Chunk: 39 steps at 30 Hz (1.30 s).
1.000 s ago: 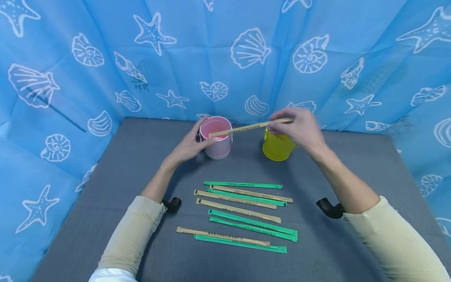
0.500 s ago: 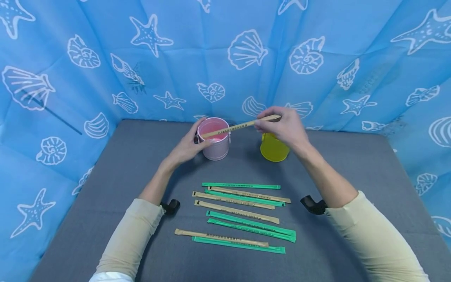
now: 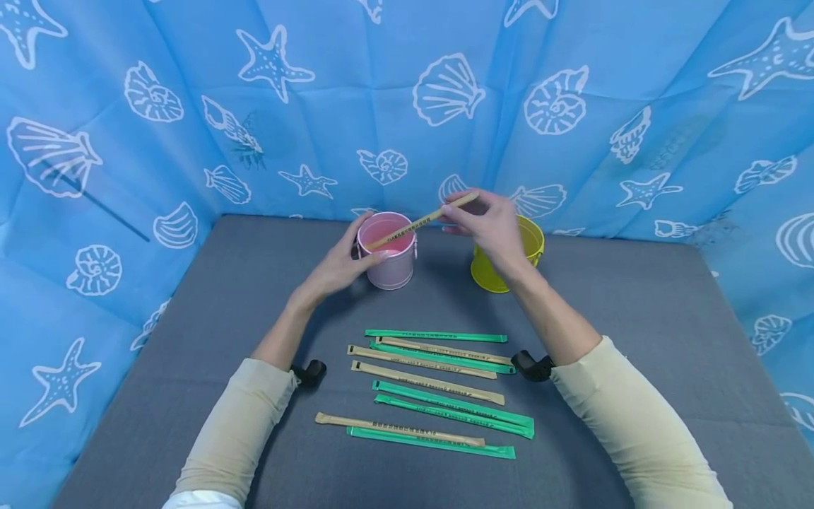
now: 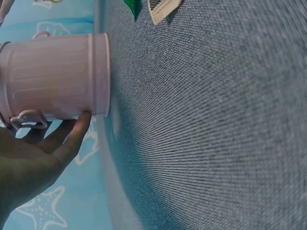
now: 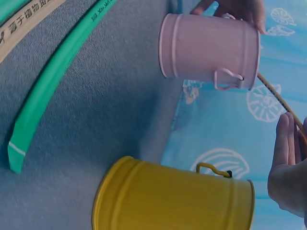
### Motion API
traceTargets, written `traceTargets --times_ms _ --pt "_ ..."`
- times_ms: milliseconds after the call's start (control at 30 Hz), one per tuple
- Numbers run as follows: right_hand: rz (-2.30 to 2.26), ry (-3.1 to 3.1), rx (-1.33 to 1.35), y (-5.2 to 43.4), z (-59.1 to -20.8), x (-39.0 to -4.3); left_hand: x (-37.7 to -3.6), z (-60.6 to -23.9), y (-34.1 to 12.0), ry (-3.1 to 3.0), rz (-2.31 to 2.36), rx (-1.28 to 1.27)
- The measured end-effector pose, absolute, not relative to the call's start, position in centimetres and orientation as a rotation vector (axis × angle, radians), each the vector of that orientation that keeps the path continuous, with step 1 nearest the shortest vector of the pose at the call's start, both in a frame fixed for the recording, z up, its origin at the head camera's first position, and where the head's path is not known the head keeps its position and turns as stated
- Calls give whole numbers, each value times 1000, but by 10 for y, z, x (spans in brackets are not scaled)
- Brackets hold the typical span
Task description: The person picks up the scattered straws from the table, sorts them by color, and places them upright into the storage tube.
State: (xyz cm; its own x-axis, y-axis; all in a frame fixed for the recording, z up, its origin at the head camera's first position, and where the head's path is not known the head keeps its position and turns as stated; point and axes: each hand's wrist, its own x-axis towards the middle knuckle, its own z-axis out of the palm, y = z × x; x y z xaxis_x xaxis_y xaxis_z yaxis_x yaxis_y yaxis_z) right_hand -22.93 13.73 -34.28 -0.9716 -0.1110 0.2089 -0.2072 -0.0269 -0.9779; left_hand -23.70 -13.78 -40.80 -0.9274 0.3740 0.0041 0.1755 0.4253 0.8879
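Observation:
In the head view my left hand (image 3: 337,267) holds a small pink bucket (image 3: 393,272) by its left side, thumb at the front of the rim. The left wrist view shows fingertips against the bucket's wall (image 4: 53,76), low near its base. My right hand (image 3: 492,230) pinches a beige paper-wrapped straw (image 3: 416,224) near its upper end. The straw slants down to the left, its lower end inside the pink bucket's mouth. Behind the right wrist stands a yellow bucket (image 3: 486,274), partly hidden by that arm.
Several beige wrapped straws (image 3: 426,382) and green wrapped straws (image 3: 435,334) lie roughly crosswise on the grey cloth-covered table (image 3: 267,452), in front of the buckets. A blue curtain (image 3: 356,85) with shell and starfish prints hangs directly behind the table.
My right hand has moved left with the beige straw, which now tilts more steeply and reaches into the pink bucket. More of the yellow bucket shows. My left hand keeps its hold.

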Motion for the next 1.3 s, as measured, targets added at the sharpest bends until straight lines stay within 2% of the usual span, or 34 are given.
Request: traceTargets --times_ms 333,767,1033,1300 --pt "2168 -2187 295 126 -353 -233 -236 -407 -137 2471 1535 481" --pt "2134 -2286 271 111 -339 -218 -237 -409 -137 2468 1546 473" --pt "2134 -2269 210 120 -358 -227 -236 -410 -135 2461 1562 474" --pt "2084 -2259 230 134 -354 -215 -238 -411 -136 2457 1585 483"
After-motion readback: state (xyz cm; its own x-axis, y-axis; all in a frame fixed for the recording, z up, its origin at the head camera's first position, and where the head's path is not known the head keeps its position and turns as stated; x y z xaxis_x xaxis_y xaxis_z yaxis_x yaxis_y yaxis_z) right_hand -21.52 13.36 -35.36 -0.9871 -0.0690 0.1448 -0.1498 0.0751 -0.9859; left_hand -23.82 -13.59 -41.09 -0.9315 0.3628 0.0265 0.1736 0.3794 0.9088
